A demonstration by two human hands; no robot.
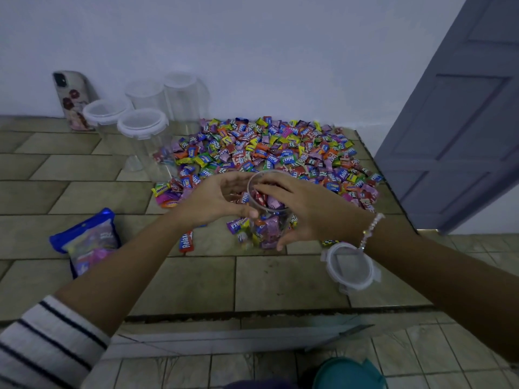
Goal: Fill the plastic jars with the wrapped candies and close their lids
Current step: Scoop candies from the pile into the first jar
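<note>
A clear plastic jar (268, 230) stands lidless on the tiled table, filled most of the way with wrapped candies. My left hand (216, 200) curls round its left side, thumb on the front wall. My right hand (306, 210) lies over the jar from the right, its straight fingers reaching across the mouth onto the candies and its thumb against the lower wall. The jar's lid (351, 266) lies flat on the table under my right wrist. A big pile of wrapped candies (280, 153) spreads behind the jar.
Several empty lidded jars (141, 127) stand at the back left by a phone (71, 99) leaning on the wall. A blue candy bag (87, 242) lies at the left. The table's front edge (252, 315) is near me; a door (463, 130) stands at the right.
</note>
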